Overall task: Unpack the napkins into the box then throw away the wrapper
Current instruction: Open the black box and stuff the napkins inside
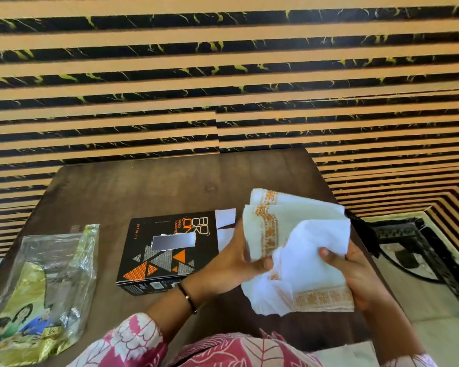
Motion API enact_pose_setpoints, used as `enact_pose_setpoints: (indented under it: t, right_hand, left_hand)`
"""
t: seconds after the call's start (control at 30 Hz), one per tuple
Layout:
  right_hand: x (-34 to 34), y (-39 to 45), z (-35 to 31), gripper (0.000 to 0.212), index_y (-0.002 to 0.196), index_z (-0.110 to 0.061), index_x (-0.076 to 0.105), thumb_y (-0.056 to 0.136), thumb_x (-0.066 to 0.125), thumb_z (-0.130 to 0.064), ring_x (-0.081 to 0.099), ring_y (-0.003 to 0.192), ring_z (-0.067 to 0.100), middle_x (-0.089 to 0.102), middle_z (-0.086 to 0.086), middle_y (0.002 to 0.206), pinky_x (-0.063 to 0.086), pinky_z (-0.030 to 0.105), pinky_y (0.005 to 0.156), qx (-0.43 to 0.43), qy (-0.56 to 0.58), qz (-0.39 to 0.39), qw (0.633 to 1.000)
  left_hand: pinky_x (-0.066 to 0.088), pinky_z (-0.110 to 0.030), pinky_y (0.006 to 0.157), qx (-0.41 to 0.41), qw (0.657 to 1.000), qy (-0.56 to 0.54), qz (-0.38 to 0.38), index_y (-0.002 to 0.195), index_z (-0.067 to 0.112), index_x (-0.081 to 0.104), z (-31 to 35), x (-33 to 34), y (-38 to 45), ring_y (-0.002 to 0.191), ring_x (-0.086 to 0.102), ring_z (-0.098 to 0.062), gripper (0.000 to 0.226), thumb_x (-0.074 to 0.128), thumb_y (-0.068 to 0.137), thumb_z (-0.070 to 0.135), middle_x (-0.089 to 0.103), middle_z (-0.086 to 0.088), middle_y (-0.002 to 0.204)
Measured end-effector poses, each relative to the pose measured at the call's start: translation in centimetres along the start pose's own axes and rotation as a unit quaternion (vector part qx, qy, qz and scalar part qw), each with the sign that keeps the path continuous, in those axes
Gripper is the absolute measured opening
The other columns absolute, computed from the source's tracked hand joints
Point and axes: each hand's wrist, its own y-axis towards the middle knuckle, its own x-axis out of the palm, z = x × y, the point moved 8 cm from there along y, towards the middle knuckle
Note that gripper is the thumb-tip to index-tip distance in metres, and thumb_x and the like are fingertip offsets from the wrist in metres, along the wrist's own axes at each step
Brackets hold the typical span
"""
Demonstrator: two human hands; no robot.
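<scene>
We see a dark wood table (133,186) against a black-and-tan striped wall (223,75), patterned rug (408,250) at right. Left hand (239,258) and right hand (355,271) pinch the napkins (297,234) above the table; box (167,250) beside, wrapper (45,282) far left.

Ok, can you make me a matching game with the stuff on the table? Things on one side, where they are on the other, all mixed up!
Things:
1. napkins
2. black box
3. plastic wrapper
4. black bracelet

Places:
A. lying empty at the table's left edge
B. on the left wrist
C. held in both hands
D. in the middle of the wooden table, flap open

Pairs: 1-C, 2-D, 3-A, 4-B
</scene>
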Motion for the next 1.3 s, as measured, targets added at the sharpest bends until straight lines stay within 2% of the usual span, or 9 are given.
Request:
enact_pose_setpoints:
  t: [0.13, 0.23, 0.33, 0.4, 0.53, 0.7, 0.9, 1.07, 1.3]
  right_hand:
    - [-4.9, 0.1, 4.7, 0.027, 0.109, -0.003, 0.058, 0.086, 0.061, -0.017, 0.069, 0.073, 0.032, 0.07, 0.015, 0.087, 0.056, 0.037, 0.058, 0.114, -0.104, 0.139, 0.978]
    - [-7.7, -0.3, 7.4, 0.032, 0.11, 0.002, 0.058, 0.09, 0.057, -0.022, 0.063, 0.076, 0.029, 0.067, 0.017, 0.091, 0.054, 0.041, 0.071, 0.163, -0.241, 0.205, 0.934]
    - [-8.2, -0.8, 7.3, 0.029, 0.106, -0.003, 0.063, 0.089, 0.058, -0.026, 0.062, 0.073, 0.024, 0.068, 0.014, 0.096, 0.052, 0.035, 0.069, 0.147, -0.363, 0.235, 0.89]
    - [-7.7, -0.9, 7.0, 0.028, 0.107, -0.006, 0.063, 0.089, 0.059, -0.027, 0.059, 0.067, 0.016, 0.066, 0.007, 0.091, 0.047, 0.025, 0.057, 0.139, -0.391, 0.239, 0.878]
    - [-7.7, -1.1, 6.5, 0.021, 0.104, -0.007, 0.063, 0.088, 0.06, -0.02, 0.06, 0.068, 0.019, 0.063, 0.006, 0.086, 0.048, 0.029, 0.064, 0.124, -0.349, 0.265, 0.89]
    - [-8.0, -1.7, 5.5, 0.006, 0.091, -0.014, 0.06, 0.09, 0.056, -0.018, 0.064, 0.071, 0.024, 0.065, 0.008, 0.083, 0.05, 0.034, 0.065, 0.101, -0.278, 0.286, 0.912]
    - [-9.0, -1.0, 7.7, 0.023, 0.096, -0.007, 0.063, 0.086, 0.061, -0.028, 0.065, 0.072, 0.025, 0.068, 0.01, 0.087, 0.057, 0.04, 0.071, 0.157, -0.333, 0.297, 0.881]
    - [-7.9, 0.0, 7.9, 0.037, 0.109, -0.005, 0.056, 0.083, 0.067, -0.029, 0.061, 0.078, 0.023, 0.062, 0.007, 0.097, 0.05, 0.026, 0.06, 0.156, -0.293, 0.273, 0.903]
    - [-7.1, 0.5, 8.8, 0.03, 0.106, -0.009, 0.06, 0.081, 0.068, -0.021, 0.067, 0.09, 0.033, 0.069, 0.014, 0.105, 0.053, 0.054, 0.086, 0.165, -0.123, 0.237, 0.949]
  left_hand:
    - [0.046, -0.013, 0.074, -0.113, 0.992, 0.038, -0.03, 0.138, 0.031, 0.012, -4.2, 2.9, 1.9, 0.103, 0.051, 0.006, 0.063, 0.047, 0.089, 0.047, 0.046, 0.019, 0.129]
    - [0.041, -0.027, 0.102, -0.186, 0.978, 0.082, -0.036, 0.138, 0.021, 0.027, -7.6, 3.9, 3.1, 0.117, 0.051, -0.009, 0.059, 0.055, 0.089, 0.04, 0.051, 0.005, 0.133]
    - [0.041, -0.029, 0.102, -0.213, 0.967, 0.134, -0.039, 0.131, 0.022, 0.04, -9.1, 4.3, 3.9, 0.118, 0.052, -0.013, 0.05, 0.059, 0.087, 0.036, 0.055, 0.005, 0.13]
    - [0.045, -0.035, 0.101, -0.23, 0.961, 0.151, -0.024, 0.129, 0.023, 0.043, -9.8, 4.3, 4.2, 0.116, 0.055, -0.014, 0.058, 0.062, 0.079, 0.045, 0.059, 0.005, 0.127]
    - [0.047, -0.027, 0.09, -0.242, 0.957, 0.162, -0.002, 0.132, 0.015, 0.036, -9.8, 4.6, 4.6, 0.116, 0.056, -0.018, 0.066, 0.062, 0.079, 0.046, 0.057, 0.001, 0.13]
    - [0.046, -0.029, 0.095, -0.168, 0.965, 0.201, 0.016, 0.134, 0.014, 0.035, -6.6, 4.8, 5.1, 0.119, 0.053, -0.019, 0.059, 0.057, 0.087, 0.042, 0.051, -0.001, 0.137]
    - [0.041, -0.022, 0.092, -0.183, 0.963, 0.199, 0.005, 0.134, 0.019, 0.036, -6.5, 3.9, 5.8, 0.118, 0.052, -0.016, 0.054, 0.059, 0.087, 0.033, 0.053, 0.001, 0.135]
    - [0.045, -0.029, 0.095, -0.214, 0.958, 0.192, -0.005, 0.131, 0.021, 0.037, -7.5, 3.7, 6.8, 0.115, 0.055, -0.017, 0.054, 0.062, 0.084, 0.029, 0.058, 0.002, 0.127]
    - [0.044, -0.03, 0.097, -0.213, 0.96, 0.182, -0.014, 0.131, 0.02, 0.038, -7.2, 3.5, 7.1, 0.118, 0.054, -0.018, 0.051, 0.061, 0.086, 0.022, 0.057, 0.0, 0.128]
